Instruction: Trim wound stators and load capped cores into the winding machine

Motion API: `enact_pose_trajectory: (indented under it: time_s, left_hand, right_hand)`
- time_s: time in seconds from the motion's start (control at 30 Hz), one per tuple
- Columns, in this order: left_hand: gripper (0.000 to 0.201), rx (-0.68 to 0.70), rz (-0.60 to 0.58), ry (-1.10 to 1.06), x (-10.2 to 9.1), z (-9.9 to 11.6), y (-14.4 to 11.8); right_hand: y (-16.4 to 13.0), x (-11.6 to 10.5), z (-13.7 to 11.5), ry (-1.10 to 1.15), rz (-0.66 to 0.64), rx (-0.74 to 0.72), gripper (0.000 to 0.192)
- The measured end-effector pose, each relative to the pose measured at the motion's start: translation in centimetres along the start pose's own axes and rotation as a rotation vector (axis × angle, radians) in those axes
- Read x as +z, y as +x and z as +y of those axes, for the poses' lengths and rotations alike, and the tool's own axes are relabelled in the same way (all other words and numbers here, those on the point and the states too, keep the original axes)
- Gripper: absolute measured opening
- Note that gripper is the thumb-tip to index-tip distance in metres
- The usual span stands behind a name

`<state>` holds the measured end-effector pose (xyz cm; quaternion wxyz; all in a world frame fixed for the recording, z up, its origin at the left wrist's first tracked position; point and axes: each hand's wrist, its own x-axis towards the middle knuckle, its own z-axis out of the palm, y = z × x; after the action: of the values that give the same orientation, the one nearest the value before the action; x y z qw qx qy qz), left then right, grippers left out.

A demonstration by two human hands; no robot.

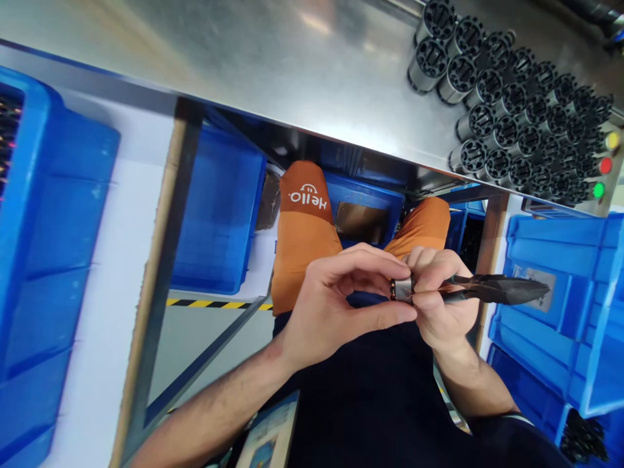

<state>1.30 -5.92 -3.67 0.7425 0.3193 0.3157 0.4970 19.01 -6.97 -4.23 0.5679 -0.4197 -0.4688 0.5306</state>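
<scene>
My left hand [348, 296] is closed, with thumb and fingertips on a short metal ring-like cylinder [402, 290]. Copper-coloured bits show at the cylinder's left end. My right hand [443, 296] is closed against the cylinder's other end. Out of its fist, to the right, sticks a dark, pointed thing [509, 289] with two narrow black strips at its base and thin reddish strands beside them. I cannot tell its kind, and its inner end is hidden by the fingers. Both hands are in front of my dark top, above my lap.
A metal bench [292, 78] crosses the top, bearing rows of metal cylinders with black ends [487, 88]. Yellow, red and green buttons [605, 166] sit by its right edge. Blue bins stand at left [63, 273], under the bench [214, 214] and at right [556, 286].
</scene>
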Motion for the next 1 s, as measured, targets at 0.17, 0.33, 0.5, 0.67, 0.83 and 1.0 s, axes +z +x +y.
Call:
enact_pose_trajectory:
  time_s: [0.17, 0.33, 0.5, 0.67, 0.83, 1.0]
  left_hand:
    - [0.047, 0.028, 0.008, -0.005, 0.0, -0.3, 0.1]
    - [0.035, 0.015, 0.038, -0.046, 0.1, -0.7, -0.1]
    - [0.02, 0.023, 0.107, -0.014, 0.3, -0.4, -0.2]
    - [0.019, 0.095, 0.314, 0.092, 0.0, -0.5, -0.1]
    - [0.019, 0.215, 0.343, 0.166, -0.8, -0.6, -0.2]
    - [0.022, 0.251, 0.302, 0.223, -1.0, -0.6, -0.3]
  right_hand:
    - [0.0, -0.4, 0.1, 0.08, -0.037, 0.046, 0.017]
    - [0.1, -0.2, 0.0, 0.068, -0.057, 0.037, 0.016]
    - [0.3, 0.0, -0.8, -0.117, -0.022, 0.042, 0.017]
    - [-0.2, -1.4, -2.2, -0.382, -0.071, 0.058, 0.025]
    - [-0.5, -2.1, -3.6, -0.751, -0.302, 0.057, 0.021]
    - [0.0, -1.6, -3.5, -0.818, -0.385, 0.03, 0.027]
